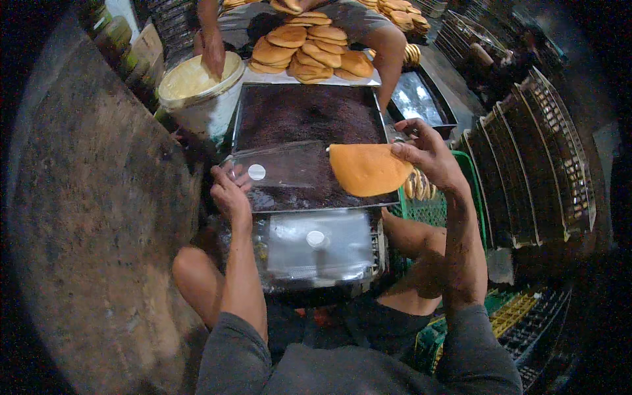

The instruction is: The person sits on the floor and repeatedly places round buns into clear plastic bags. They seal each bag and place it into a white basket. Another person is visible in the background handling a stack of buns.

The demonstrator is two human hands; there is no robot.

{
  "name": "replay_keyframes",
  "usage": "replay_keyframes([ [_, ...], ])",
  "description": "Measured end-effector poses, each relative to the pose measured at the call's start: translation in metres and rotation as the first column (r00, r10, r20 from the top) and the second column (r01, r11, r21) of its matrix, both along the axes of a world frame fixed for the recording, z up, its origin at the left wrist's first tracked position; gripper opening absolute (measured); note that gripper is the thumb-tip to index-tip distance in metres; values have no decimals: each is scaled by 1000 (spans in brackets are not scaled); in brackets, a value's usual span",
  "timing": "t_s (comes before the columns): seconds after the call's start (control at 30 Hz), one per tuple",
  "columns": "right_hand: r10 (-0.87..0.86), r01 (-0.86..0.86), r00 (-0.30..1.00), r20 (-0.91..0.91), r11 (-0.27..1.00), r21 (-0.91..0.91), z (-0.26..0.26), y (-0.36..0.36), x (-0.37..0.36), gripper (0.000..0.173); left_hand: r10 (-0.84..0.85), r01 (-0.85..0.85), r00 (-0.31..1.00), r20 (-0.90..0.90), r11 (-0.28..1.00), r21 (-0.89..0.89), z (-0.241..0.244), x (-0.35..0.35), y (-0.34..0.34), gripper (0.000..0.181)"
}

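My left hand [232,190] holds the left end of a clear plastic bag [286,163] with a round white label. In my right hand [424,153] is the right edge of a flat, golden-brown folded bread [370,170], to the right of the bag and apart from my left hand. Both are over a dark rectangular tray [311,113]. Nearer to me lies a stack of clear plastic bags [318,252], the top one with a round white label. Piled breads [311,54] rest on a white surface beyond the tray.
A co-worker's hand [214,57] reaches into a white bucket [197,94] of pale yellow cream at the far left. Right of the tray, a green plastic crate [464,168] holds filled breads [418,185]. Stacked racks [533,163] stand farther right. A worn wooden board [108,197] lies at left.
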State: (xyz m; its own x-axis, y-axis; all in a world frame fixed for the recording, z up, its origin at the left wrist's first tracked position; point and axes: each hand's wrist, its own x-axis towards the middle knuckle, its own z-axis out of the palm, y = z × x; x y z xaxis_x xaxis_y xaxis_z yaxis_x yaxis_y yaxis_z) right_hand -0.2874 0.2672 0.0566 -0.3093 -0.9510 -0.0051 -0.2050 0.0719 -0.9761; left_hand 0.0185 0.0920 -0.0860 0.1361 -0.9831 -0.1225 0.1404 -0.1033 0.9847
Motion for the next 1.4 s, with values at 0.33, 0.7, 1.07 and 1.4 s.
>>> replay_keyframes([
  [0.33, -74, 79, 993, -92, 995, 54, -17, -15, 43, 42, -416, 475, 705, -575, 879, -53, 31, -77, 97, 68],
  [0.7, -349, -67, 362, -864, 915, -397, 4, -7, 82, 42, -299, 412, 779, -552, 907, 90, 28, -113, 85, 62],
  [1.07, -781, 768, 624, -21, 609, 197, -206, 115, -148, 52, -744, 742, -187, 641, 320, 588, 16, -108, 131, 50],
  [1.4, -382, 716, 690, -614, 238, 657, -334, 111, -286, 92, -634, 634, -424, 646, 302, 712, -2, -70, 135, 55],
])
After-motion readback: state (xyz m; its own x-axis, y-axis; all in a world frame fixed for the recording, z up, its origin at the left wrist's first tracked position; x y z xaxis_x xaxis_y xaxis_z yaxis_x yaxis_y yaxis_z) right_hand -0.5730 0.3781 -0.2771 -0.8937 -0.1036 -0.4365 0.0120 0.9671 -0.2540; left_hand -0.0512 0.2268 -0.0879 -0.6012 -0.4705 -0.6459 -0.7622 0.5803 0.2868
